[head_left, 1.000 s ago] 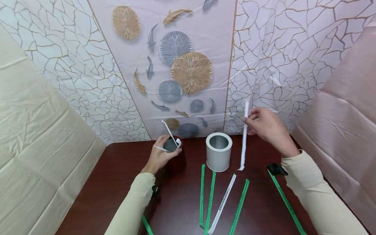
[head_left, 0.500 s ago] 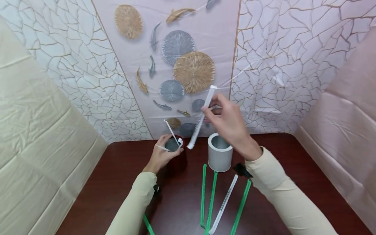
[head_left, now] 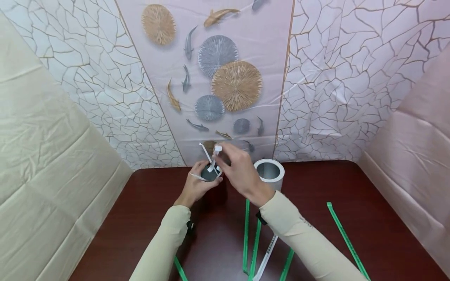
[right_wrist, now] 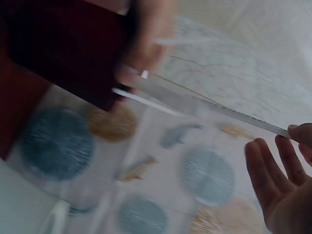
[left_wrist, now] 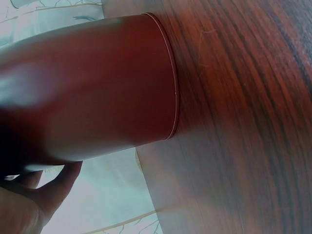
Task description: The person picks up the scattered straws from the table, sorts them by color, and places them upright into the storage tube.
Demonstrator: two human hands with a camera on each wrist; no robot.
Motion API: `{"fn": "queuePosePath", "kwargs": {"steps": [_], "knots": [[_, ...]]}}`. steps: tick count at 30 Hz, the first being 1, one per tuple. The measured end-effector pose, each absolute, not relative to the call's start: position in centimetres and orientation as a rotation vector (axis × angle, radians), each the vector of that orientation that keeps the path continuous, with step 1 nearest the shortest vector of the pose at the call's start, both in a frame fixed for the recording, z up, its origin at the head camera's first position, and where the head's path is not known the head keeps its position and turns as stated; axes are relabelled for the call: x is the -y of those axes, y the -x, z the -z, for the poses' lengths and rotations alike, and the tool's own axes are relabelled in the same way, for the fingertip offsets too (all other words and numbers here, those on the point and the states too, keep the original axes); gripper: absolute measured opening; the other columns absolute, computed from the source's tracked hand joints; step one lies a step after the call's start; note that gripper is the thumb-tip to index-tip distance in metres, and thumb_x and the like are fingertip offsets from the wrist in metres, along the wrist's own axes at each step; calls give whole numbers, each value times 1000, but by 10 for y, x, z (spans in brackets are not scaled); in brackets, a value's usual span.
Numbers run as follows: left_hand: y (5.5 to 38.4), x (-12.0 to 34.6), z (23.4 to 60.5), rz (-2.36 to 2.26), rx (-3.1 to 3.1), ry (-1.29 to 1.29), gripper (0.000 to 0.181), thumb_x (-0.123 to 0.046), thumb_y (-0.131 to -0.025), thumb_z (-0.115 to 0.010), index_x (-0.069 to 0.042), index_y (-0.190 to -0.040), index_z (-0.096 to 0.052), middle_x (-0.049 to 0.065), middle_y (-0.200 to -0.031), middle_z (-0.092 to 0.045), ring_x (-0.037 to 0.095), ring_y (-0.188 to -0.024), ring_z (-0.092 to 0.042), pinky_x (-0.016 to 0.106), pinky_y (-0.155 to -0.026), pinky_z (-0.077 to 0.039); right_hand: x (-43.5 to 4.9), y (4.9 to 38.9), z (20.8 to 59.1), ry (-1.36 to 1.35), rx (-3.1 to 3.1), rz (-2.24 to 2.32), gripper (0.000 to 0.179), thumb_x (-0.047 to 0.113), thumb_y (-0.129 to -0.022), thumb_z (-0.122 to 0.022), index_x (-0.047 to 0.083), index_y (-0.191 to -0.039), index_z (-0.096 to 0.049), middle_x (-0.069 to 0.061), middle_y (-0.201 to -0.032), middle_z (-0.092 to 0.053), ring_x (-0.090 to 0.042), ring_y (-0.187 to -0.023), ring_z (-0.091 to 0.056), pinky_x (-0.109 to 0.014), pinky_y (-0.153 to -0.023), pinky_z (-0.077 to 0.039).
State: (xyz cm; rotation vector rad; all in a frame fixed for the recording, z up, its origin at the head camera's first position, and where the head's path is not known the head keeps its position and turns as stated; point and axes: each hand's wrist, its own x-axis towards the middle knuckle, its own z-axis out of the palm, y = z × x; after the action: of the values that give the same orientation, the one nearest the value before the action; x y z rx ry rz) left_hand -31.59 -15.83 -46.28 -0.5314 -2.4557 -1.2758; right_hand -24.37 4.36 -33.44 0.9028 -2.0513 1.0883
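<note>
My left hand [head_left: 191,190] grips a dark red canister [left_wrist: 107,83] near its rim, thumb and fingers spread round it. The canister stands upright on the table, and a few thin white wrapped straws [head_left: 205,151] stick out of its mouth at different angles. My right hand [head_left: 242,173] pinches another white wrapped straw [right_wrist: 239,116] by its upper end, tilted over the canister's opening. Whether its lower end is inside the rim is hard to tell, as the right wrist view is blurred. Close to the right hand stands a white canister [head_left: 268,180], partly covered by it.
Several green wrapped straws [head_left: 246,238] lie on the dark brown table [head_left: 140,218], with a white wrapped straw [head_left: 268,253] among them. My right sleeve [head_left: 299,230] covers part of these. One green straw [head_left: 346,238] lies apart at the right. Patterned cloth [head_left: 316,97] hangs behind.
My right hand has carried the white wrapped straw leftward and down, from right of the white canister to above the red canister. The left hand keeps its hold on the red canister.
</note>
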Motion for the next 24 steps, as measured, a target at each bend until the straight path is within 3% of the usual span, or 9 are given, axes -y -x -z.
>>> {"fn": "queuePosePath", "kwargs": {"steps": [8, 12, 18, 24], "knots": [[316, 159, 461, 1278, 2452, 544, 76, -24, -84, -90, -1, -150, -57, 14, -144, -57, 35, -129, -59, 53, -106, -49, -28, 245, 391, -873, 2168, -885, 18, 8, -100, -72, 3, -118, -72, -9, -108, -74, -24, -102, -73, -37, -84, -61], [315, 159, 460, 1259, 2483, 523, 76, -23, -86, -87, 2, -150, -55, 18, -148, -54, 40, -134, -55, 56, -107, -49, -21, 248, 409, -835, 2226, -818, 17, 12, -102, -72, 5, -117, -71, -8, -103, -73, -22, -95, -73, -38, -78, -61], [316, 156, 461, 1230, 2558, 483, 73, -23, -89, -82, -1, -153, -53, 15, -151, -52, 38, -136, -54, 55, -108, -48, -17, 248, 422, -752, 2316, -876, 16, 14, -99, -77, 7, -113, -73, -3, -96, -69, -15, -77, -66, -33, -66, -56], [317, 158, 461, 1222, 2566, 460, 76, -20, -87, -84, -2, -154, -52, 14, -151, -52, 38, -137, -53, 56, -108, -48, -17, 243, 419, -722, 2396, -940, 22, 16, -98, -78, 5, -116, -70, -2, -98, -66, -9, -74, -63, -26, -65, -53]]}}
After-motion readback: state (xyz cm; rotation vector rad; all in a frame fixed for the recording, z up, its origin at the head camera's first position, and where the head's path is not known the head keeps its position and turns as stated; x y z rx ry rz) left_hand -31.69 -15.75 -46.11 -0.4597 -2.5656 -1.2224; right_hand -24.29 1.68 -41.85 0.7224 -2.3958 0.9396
